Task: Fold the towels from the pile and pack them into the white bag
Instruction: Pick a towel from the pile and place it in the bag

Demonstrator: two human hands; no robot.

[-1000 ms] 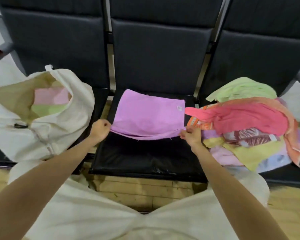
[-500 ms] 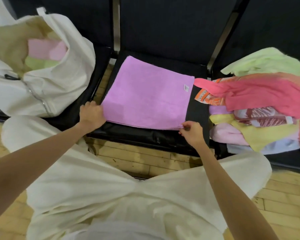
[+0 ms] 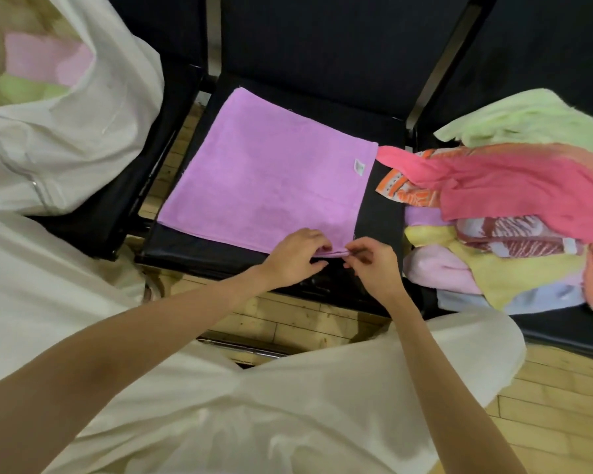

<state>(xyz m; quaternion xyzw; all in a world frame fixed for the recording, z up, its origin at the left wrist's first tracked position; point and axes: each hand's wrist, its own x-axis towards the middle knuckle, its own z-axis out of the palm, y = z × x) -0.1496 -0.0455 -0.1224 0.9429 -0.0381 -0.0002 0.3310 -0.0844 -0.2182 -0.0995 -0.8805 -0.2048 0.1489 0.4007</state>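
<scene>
A purple towel (image 3: 264, 176), folded in half, lies flat on the middle black seat (image 3: 380, 213). My left hand (image 3: 297, 256) and my right hand (image 3: 372, 265) meet at its near right corner, and both pinch the towel's near edge there. The white bag (image 3: 83, 131) stands open on the left seat, with a pink towel (image 3: 45, 59) and a green towel (image 3: 21, 90) inside. The pile of towels (image 3: 514, 206) covers the right seat, with a hot pink one on top.
Dark seat backs rise behind the three seats. A metal frame bar (image 3: 435, 66) separates the middle and right seats. My white-clothed knees (image 3: 220, 405) fill the foreground above a wooden floor (image 3: 555, 422).
My left hand let go of the near left corner and slid right to the near right corner beside my right hand. The view tilted further down.
</scene>
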